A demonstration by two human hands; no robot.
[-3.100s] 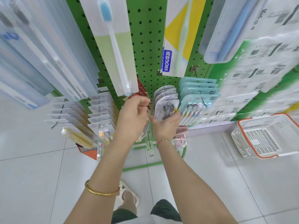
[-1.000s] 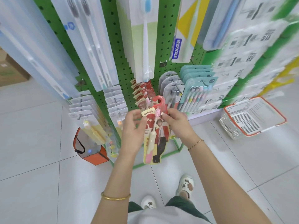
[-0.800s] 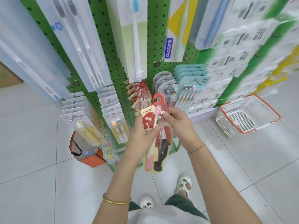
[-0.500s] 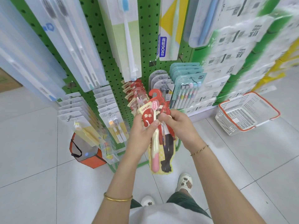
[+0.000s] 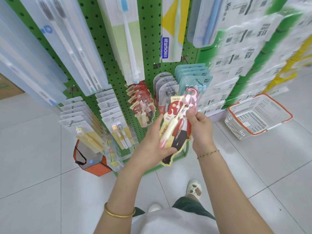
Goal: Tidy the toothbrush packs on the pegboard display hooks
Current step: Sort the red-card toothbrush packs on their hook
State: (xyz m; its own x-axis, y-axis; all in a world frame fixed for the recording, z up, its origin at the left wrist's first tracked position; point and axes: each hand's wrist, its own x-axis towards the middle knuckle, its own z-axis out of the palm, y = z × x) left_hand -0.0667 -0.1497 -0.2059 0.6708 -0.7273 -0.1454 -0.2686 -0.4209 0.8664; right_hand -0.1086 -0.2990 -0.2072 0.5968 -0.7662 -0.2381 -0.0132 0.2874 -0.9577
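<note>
Red toothbrush pack held over white floor tiles
Left hand clasps its lower half, right hand pinches its upper edge; beyond the fingers matching packs hang on the green pegboard, a white basket on the floor to their right

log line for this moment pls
stage: pack held clear | left hand: grips red toothbrush pack low | right hand: pinches its upper edge | matching red packs: on hook
</note>
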